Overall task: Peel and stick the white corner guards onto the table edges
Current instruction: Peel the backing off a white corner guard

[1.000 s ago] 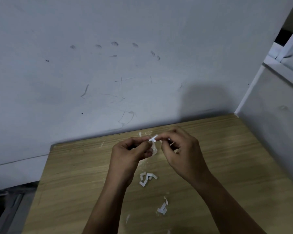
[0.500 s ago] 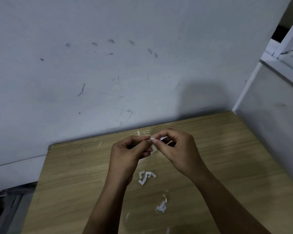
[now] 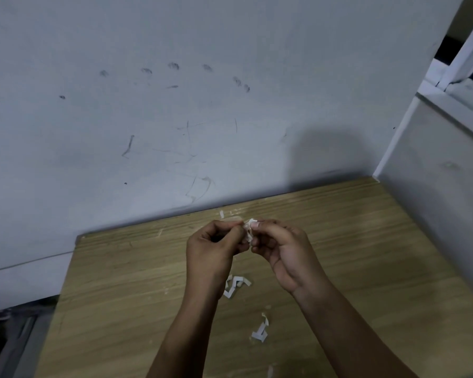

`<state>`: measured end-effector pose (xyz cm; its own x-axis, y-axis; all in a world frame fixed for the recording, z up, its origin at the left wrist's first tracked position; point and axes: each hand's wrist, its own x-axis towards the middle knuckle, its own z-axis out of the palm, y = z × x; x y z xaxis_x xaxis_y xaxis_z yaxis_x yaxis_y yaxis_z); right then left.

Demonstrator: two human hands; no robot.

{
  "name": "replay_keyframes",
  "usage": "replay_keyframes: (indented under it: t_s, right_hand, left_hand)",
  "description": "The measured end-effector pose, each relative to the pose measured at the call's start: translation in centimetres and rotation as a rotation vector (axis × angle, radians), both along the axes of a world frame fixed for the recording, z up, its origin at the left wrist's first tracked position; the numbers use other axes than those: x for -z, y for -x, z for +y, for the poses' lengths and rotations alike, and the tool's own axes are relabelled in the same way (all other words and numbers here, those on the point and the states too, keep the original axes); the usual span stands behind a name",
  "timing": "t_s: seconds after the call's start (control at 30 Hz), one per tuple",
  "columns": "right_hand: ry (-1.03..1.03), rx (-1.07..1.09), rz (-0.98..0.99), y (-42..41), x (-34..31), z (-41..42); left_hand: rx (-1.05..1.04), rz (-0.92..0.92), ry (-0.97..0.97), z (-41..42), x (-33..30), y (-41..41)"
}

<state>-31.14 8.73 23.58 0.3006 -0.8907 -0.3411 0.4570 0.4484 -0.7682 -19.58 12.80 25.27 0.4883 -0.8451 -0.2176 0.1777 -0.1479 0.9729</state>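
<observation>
Both of my hands are raised over the wooden table [image 3: 126,290], fingertips meeting. My left hand [image 3: 213,249] and my right hand [image 3: 281,249] pinch a small white corner guard [image 3: 248,227] between them; most of it is hidden by the fingers. A thin clear or white piece [image 3: 234,218] shows just above my left fingers. Below my hands, a cluster of white angled pieces [image 3: 236,286] lies on the table, and another white piece [image 3: 261,330] lies nearer to me.
The table's back edge meets a scuffed grey wall [image 3: 175,118]. A white cabinet side [image 3: 434,200] stands against the table's right side. Small white scraps [image 3: 221,213] lie near the back edge. The table's left edge [image 3: 66,279] drops to a dark floor.
My hands have drawn closer together around the guard, and the white tab that stuck out between the fingertips is now crumpled and mostly covered. The view has shifted slightly.
</observation>
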Motion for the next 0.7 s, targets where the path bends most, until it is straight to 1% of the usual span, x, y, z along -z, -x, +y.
replay_keyframes:
  t_s: [0.1, 0.17, 0.33, 0.47, 0.53, 0.6, 0.7]
  right_hand:
    - [0.005, 0.066, 0.020, -0.5, 0.3, 0.4]
    - [0.048, 0.065, 0.076, -0.4, 0.4, 0.6]
    - [0.190, -0.028, 0.292, 0.3, -0.2, 0.5]
    - [0.282, -0.043, 0.443, 0.7, -1.1, 0.7]
    - [0.356, -0.036, 0.555, 0.9, -1.6, 0.9]
    - [0.453, -0.004, 0.652, 0.9, -1.8, 1.1]
    - [0.574, 0.041, 0.695, 1.0, -1.8, 1.4]
  left_hand:
    - [-0.021, 0.035, -0.002, 0.1, 0.2, 0.2]
    - [-0.008, 0.055, -0.006, 0.1, 0.2, 0.0]
    - [0.057, 0.061, -0.034, 0.4, 0.3, -1.1]
    - [0.131, 0.041, -0.017, 0.6, 0.3, -1.4]
    - [0.193, 0.038, -0.006, 0.7, 0.2, -1.8]
    - [0.258, 0.089, 0.003, 0.9, -0.2, -2.3]
    - [0.306, 0.154, 0.009, 0.8, -0.7, -2.7]
